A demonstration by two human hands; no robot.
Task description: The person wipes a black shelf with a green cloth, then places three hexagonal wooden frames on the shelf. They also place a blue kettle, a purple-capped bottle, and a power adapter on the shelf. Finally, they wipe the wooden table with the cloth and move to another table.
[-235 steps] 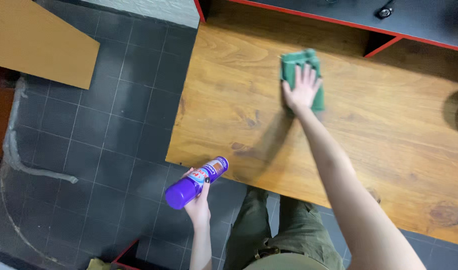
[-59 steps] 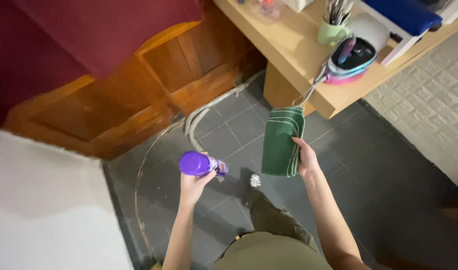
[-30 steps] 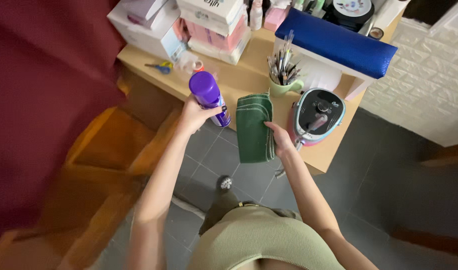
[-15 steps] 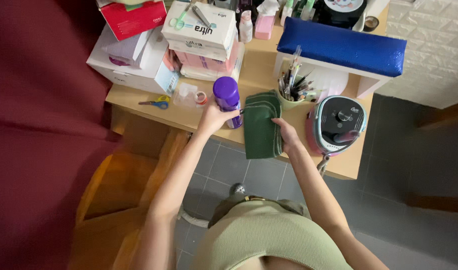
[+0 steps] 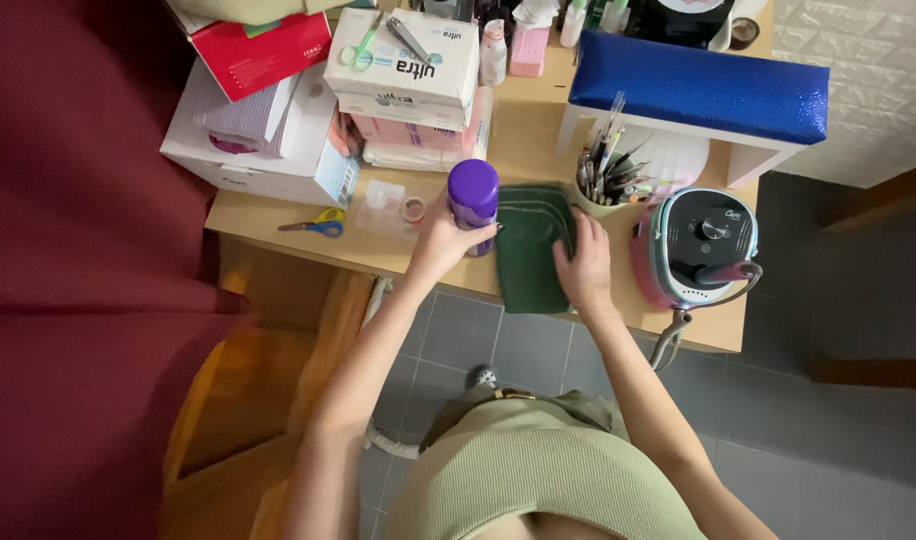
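Since the earlier frame, the purple-capped can [image 5: 473, 205] and folded green cloth [image 5: 530, 245] are being lowered onto the wooden table [image 5: 278, 222]. The can is being gripped by the left hand [image 5: 440, 240]; the cloth is being pressed flat by the right hand [image 5: 583, 270]. Release is pending.

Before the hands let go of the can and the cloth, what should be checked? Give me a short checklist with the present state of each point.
1. Left hand grip on purple-capped spray can: ok, fingers wrapped around it.
2. Can upright: ok.
3. Can base resting on wooden desk: cannot tell, hand hides it.
4. Right hand flat on folded green cloth: ok.
5. Cloth fully on desk: not ok, its near end hangs past the edge.
6. Brush cup clear of right hand: not ok, very close.
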